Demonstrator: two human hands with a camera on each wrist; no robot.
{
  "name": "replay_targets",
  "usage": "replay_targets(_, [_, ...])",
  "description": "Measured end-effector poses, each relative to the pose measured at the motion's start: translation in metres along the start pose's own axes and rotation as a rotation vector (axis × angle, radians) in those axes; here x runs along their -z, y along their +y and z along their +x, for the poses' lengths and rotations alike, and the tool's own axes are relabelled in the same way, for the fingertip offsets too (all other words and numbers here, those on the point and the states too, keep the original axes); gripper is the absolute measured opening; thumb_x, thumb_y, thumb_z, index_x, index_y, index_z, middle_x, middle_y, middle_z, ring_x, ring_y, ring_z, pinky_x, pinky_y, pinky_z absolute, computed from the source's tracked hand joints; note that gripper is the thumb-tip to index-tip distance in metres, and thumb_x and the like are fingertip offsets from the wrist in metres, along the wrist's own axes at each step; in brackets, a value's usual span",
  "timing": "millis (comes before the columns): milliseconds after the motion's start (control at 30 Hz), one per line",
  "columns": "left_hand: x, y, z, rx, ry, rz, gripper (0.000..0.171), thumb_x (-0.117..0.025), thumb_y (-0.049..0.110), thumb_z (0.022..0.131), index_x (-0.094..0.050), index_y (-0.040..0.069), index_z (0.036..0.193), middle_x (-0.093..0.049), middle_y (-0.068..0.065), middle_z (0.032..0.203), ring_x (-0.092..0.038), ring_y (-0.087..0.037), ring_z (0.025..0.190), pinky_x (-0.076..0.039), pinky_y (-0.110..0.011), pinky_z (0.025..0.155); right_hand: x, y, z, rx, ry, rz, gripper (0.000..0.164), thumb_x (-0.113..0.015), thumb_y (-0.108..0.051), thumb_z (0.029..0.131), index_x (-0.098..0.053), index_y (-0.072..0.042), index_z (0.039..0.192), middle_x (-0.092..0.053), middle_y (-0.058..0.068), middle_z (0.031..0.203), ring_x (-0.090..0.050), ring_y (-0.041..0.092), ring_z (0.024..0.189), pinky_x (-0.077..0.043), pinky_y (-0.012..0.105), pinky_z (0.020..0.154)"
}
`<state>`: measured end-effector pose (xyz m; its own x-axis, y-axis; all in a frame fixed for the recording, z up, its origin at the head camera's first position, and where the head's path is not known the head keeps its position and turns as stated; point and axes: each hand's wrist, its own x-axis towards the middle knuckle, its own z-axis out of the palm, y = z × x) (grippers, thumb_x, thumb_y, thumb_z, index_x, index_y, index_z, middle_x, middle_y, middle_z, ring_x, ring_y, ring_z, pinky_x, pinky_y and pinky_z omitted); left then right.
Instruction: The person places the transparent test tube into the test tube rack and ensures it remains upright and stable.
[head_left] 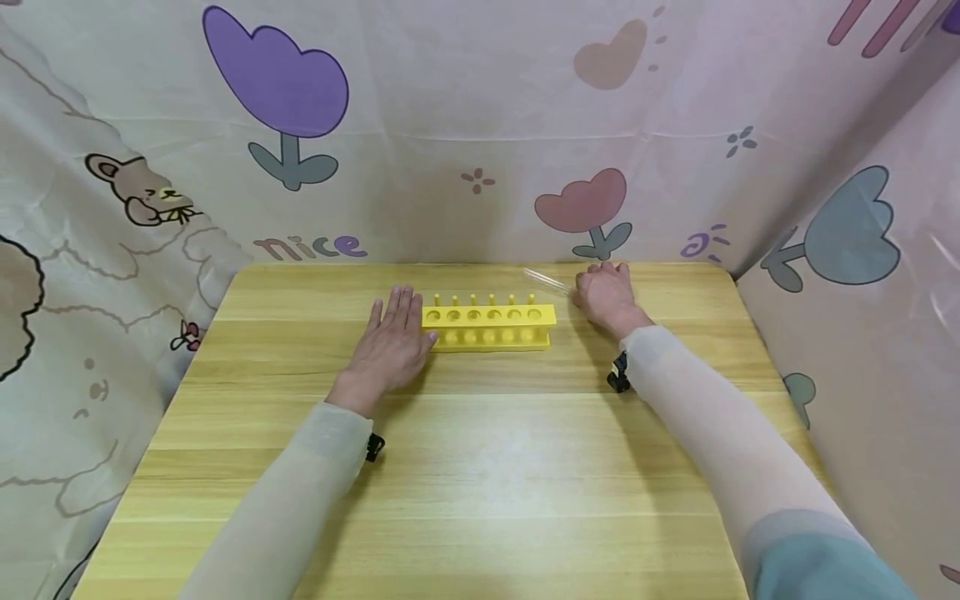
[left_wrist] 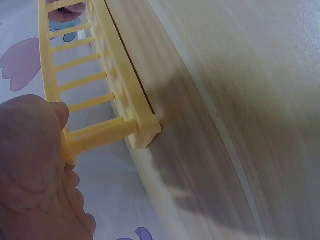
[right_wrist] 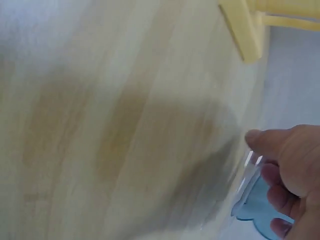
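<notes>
A yellow test tube rack with a row of round holes and short pegs stands toward the back of the table. My left hand is at its left end, fingers straight and pointing away from me. In the left wrist view the thumb touches the end of the rack's upper plate. To the right of the rack, my right hand pinches a clear test tube. The tube juts leftward from the fingers, behind the rack's right end. In the right wrist view the hand partly covers the tube.
The wood-grain table reaches back to a printed curtain. More of this curtain hangs along the left and right sides. A black strap device sits on the right wrist and another on the left.
</notes>
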<state>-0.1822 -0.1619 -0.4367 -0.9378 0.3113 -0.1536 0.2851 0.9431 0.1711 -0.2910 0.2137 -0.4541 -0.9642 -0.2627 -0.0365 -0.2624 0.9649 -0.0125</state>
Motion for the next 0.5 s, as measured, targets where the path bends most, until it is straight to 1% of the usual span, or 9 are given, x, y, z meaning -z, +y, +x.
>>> replay_targets(67, [0.000, 0.001, 0.000, -0.002, 0.002, 0.000, 0.076, -0.025, 0.046, 0.115, 0.001, -0.002, 0.167, 0.014, -0.019, 0.174, 0.015, -0.032, 0.162, 0.010, -0.054, 0.132, 0.005, -0.001, -0.003, -0.013, 0.055, 0.056, 0.029, -0.064, -0.029, 0.102, -0.072, -0.004, 0.112, -0.070, 0.018, 0.112, -0.058, 0.041, 0.111, -0.036, 0.055, 0.096])
replay_targets(167, [0.000, 0.001, 0.000, -0.002, 0.001, -0.002, 0.076, -0.025, 0.046, 0.115, 0.002, -0.002, 0.167, 0.014, -0.020, 0.173, 0.015, -0.033, 0.162, 0.011, -0.054, 0.132, 0.017, -0.004, -0.010, -0.051, 0.149, 0.201, 0.031, -0.062, -0.031, 0.101, -0.071, -0.004, 0.114, -0.074, 0.016, 0.106, -0.061, 0.041, 0.105, -0.035, 0.055, 0.095])
replay_targets(233, [0.000, 0.001, 0.000, -0.001, -0.002, -0.003, 0.076, -0.025, 0.046, 0.115, 0.003, -0.002, 0.167, 0.014, -0.020, 0.173, 0.015, -0.033, 0.162, 0.011, -0.054, 0.132, 0.024, -0.005, -0.014, -0.077, 0.195, 0.296, 0.028, -0.062, -0.028, 0.098, -0.070, -0.004, 0.110, -0.075, 0.015, 0.100, -0.063, 0.040, 0.100, -0.035, 0.055, 0.094])
replay_targets(300, [0.001, 0.001, 0.000, 0.001, -0.007, -0.005, 0.076, -0.025, 0.046, 0.115, 0.004, -0.001, 0.166, 0.015, -0.019, 0.173, 0.016, -0.032, 0.162, 0.012, -0.053, 0.132, 0.029, -0.006, -0.019, -0.093, 0.223, 0.373, 0.024, -0.062, -0.025, 0.095, -0.071, -0.004, 0.106, -0.074, 0.015, 0.094, -0.064, 0.038, 0.095, -0.035, 0.055, 0.093])
replay_targets(367, [0.002, 0.001, 0.000, 0.002, -0.008, -0.008, 0.076, -0.024, 0.047, 0.115, 0.004, -0.001, 0.167, 0.015, -0.019, 0.174, 0.016, -0.032, 0.162, 0.012, -0.053, 0.132, 0.032, -0.006, -0.023, -0.102, 0.232, 0.411, 0.023, -0.062, -0.023, 0.094, -0.072, -0.005, 0.103, -0.075, 0.014, 0.095, -0.065, 0.036, 0.094, -0.035, 0.055, 0.092])
replay_targets(500, [0.002, 0.001, 0.000, 0.004, -0.008, -0.010, 0.076, -0.024, 0.047, 0.115, 0.003, -0.002, 0.167, 0.014, -0.020, 0.174, 0.015, -0.033, 0.162, 0.011, -0.054, 0.132, 0.033, -0.004, -0.031, -0.079, 0.235, 0.399, 0.026, -0.062, -0.024, 0.094, -0.075, -0.005, 0.105, -0.075, 0.016, 0.098, -0.065, 0.036, 0.096, -0.034, 0.054, 0.093])
